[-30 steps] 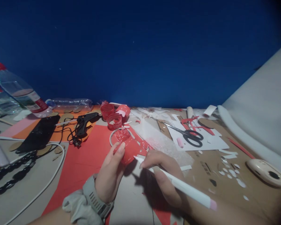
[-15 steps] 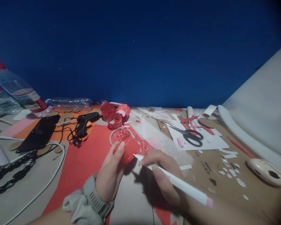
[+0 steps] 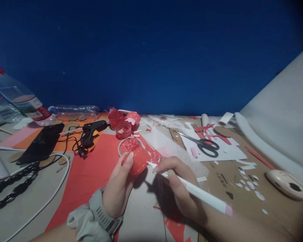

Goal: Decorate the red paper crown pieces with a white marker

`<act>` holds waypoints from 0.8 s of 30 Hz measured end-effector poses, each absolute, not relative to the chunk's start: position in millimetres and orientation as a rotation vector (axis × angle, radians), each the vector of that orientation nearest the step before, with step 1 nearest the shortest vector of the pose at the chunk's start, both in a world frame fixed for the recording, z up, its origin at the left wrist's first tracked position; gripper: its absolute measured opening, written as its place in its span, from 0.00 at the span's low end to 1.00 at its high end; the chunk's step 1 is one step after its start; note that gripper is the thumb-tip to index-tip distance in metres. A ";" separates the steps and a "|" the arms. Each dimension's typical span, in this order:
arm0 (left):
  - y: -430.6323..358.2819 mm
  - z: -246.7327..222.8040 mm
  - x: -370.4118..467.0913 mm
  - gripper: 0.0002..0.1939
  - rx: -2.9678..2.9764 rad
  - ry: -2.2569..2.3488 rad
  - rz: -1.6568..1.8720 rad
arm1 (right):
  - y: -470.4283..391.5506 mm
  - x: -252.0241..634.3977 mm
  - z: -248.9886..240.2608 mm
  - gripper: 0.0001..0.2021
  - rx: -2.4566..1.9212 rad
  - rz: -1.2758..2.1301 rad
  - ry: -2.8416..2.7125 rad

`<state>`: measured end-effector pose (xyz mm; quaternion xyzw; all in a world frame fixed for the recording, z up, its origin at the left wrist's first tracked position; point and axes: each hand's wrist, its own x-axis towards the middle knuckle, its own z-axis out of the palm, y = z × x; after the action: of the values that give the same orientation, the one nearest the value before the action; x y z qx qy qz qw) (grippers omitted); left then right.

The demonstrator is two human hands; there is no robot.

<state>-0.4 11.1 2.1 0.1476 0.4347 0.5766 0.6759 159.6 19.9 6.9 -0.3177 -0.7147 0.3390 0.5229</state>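
Note:
Between thumb and fingers, my left hand grips a red paper piece, with a fringed upper end and white dashes along its edges. A white marker with a pink end lies in the closed fingers of my right hand. The marker's tip is at the right edge of the red piece; whether it touches cannot be made out. Just behind the piece, partly hidden by it, is a pale ring. Red cut scraps lie beyond the marker tip.
Behind my hands stand red rings and a black glue gun with its cord. Black scissors rest on white paper at the right, near a cream oval device. A plastic bottle and black phone-like slab are at the left.
The marker tip has shifted slightly up and to the right along the red paper piece's edge, my right hand moving with it. My left hand stays nearly still.

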 end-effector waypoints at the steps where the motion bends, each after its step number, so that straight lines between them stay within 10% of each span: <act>1: 11.0 1.7 -0.4 0.28 0.324 0.982 1.294 | 20.7 160.1 6.4 0.09 -0.742 0.814 -1.731; 10: 10.7 3.7 1.7 0.34 0.305 0.959 1.331 | 25.0 157.2 -0.4 0.10 -0.893 1.051 -1.384; 24: 9.6 8.3 2.0 0.16 0.435 0.755 1.359 | 26.4 148.8 1.4 0.07 -0.731 0.924 -1.530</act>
<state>2.0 9.6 8.3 0.1946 0.3377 0.6081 0.6916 148.8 26.4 1.4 -0.3112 -0.6517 0.3936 0.5689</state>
